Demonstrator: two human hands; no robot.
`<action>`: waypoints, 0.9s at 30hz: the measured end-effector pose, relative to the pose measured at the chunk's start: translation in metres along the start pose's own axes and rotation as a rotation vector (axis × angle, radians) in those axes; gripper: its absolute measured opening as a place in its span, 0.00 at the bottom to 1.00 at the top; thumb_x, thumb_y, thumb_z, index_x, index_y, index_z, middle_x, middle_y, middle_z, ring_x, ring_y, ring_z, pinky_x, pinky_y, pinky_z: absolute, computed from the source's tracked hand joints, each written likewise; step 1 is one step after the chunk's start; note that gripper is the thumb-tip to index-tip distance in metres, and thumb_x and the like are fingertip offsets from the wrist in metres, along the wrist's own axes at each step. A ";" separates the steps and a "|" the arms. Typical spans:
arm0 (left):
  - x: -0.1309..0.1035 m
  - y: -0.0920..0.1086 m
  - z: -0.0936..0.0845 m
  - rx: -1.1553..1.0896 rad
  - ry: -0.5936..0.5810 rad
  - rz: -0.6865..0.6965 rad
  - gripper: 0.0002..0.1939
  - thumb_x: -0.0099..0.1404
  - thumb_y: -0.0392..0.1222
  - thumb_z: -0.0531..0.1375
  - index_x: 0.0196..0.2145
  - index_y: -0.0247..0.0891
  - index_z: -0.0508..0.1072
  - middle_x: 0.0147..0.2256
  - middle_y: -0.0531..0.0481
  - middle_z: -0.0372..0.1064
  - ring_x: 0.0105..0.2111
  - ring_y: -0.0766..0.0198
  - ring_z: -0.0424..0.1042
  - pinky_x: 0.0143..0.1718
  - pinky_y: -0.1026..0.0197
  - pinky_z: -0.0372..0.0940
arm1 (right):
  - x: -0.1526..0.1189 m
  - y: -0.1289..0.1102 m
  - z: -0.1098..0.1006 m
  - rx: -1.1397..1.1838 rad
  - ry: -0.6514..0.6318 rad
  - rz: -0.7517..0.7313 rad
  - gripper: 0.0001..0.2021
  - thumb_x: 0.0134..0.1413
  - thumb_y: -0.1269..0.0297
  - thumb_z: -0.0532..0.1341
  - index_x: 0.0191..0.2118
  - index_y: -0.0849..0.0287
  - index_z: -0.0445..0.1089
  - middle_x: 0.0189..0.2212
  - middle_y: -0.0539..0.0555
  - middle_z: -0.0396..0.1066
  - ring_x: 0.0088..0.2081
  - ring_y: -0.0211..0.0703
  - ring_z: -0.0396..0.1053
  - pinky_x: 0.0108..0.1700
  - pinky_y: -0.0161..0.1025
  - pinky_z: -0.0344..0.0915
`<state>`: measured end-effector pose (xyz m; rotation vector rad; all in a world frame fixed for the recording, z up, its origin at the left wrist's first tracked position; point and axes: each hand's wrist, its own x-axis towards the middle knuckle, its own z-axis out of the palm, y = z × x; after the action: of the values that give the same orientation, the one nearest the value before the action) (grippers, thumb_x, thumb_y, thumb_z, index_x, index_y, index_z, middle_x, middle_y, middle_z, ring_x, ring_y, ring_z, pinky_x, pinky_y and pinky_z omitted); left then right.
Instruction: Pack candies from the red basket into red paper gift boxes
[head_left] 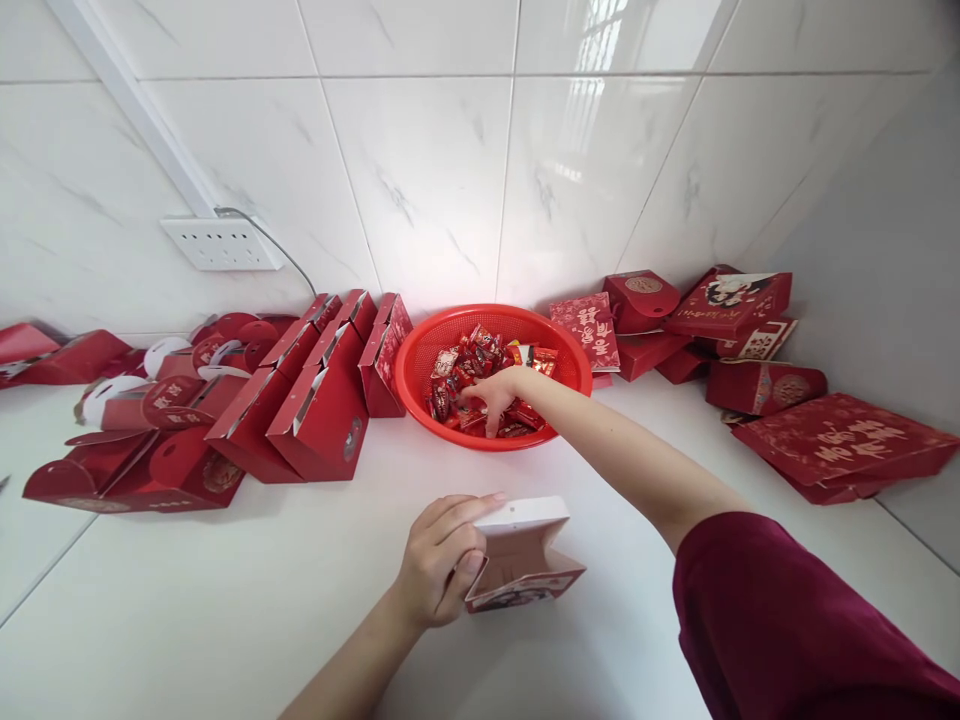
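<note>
My left hand (442,563) grips the left side of a small candy box (525,565), fingers on top and thumb below. The box lies tilted with its mouth open and pale inside showing; a picture is printed on its lower panel. My right hand (495,393) reaches down into a red plastic basket (420,418). Its fingers are spread apart, touching the wrapped candies (442,398) heaped there. I see nothing held in them, though the fingertips are partly among the wrappers. The basket stands against the wall, just beyond the candy box.
Several upright red boxes (319,420) stand left of the basket, with opened, round-flapped boxes (180,465) farther left. More red boxes (847,440) are piled at the right. A power strip (221,244) with a grey cable is on the tiled wall (420,170).
</note>
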<state>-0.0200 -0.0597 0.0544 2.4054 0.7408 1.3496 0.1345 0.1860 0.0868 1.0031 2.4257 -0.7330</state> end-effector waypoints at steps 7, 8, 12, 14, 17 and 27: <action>-0.001 -0.002 -0.001 0.017 0.017 -0.032 0.10 0.69 0.35 0.48 0.32 0.37 0.66 0.53 0.36 0.70 0.47 0.53 0.71 0.44 0.50 0.67 | -0.009 -0.011 -0.001 -0.002 -0.069 0.035 0.27 0.27 0.63 0.72 0.43 0.56 0.77 0.49 0.56 0.72 0.45 0.57 0.71 0.39 0.39 0.65; -0.001 -0.002 -0.001 0.018 0.017 -0.039 0.11 0.69 0.35 0.48 0.31 0.37 0.66 0.53 0.36 0.70 0.47 0.53 0.71 0.44 0.50 0.67 | -0.010 -0.011 -0.002 0.017 -0.058 0.037 0.22 0.30 0.63 0.70 0.40 0.58 0.77 0.45 0.55 0.74 0.43 0.55 0.72 0.38 0.38 0.65; -0.001 -0.001 -0.001 0.020 0.015 -0.054 0.11 0.69 0.36 0.48 0.31 0.37 0.67 0.52 0.36 0.70 0.45 0.54 0.71 0.43 0.51 0.67 | -0.024 -0.012 -0.010 0.113 0.109 0.092 0.14 0.44 0.57 0.62 0.31 0.64 0.75 0.37 0.62 0.76 0.38 0.57 0.74 0.36 0.42 0.65; -0.001 -0.001 -0.001 0.021 0.011 -0.053 0.10 0.69 0.35 0.48 0.31 0.36 0.67 0.53 0.37 0.70 0.45 0.54 0.71 0.43 0.51 0.67 | -0.037 -0.013 -0.012 0.176 0.246 0.103 0.15 0.49 0.56 0.59 0.31 0.65 0.72 0.40 0.66 0.76 0.41 0.60 0.73 0.39 0.43 0.66; -0.001 0.001 -0.001 0.012 0.006 -0.050 0.10 0.69 0.34 0.48 0.32 0.36 0.67 0.54 0.37 0.69 0.47 0.54 0.71 0.44 0.50 0.66 | -0.062 -0.020 -0.004 0.306 0.406 0.055 0.13 0.58 0.59 0.51 0.37 0.62 0.67 0.43 0.64 0.76 0.43 0.52 0.74 0.41 0.39 0.68; 0.014 -0.001 -0.001 0.062 0.065 -0.109 0.11 0.70 0.34 0.49 0.32 0.37 0.68 0.50 0.39 0.73 0.50 0.53 0.70 0.47 0.50 0.66 | -0.143 -0.040 0.051 1.207 0.790 -0.420 0.06 0.56 0.63 0.58 0.32 0.60 0.67 0.27 0.54 0.77 0.26 0.39 0.74 0.30 0.34 0.69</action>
<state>-0.0147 -0.0507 0.0644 2.3395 0.9298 1.3866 0.2075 0.0571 0.1384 1.3315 2.7729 -2.5331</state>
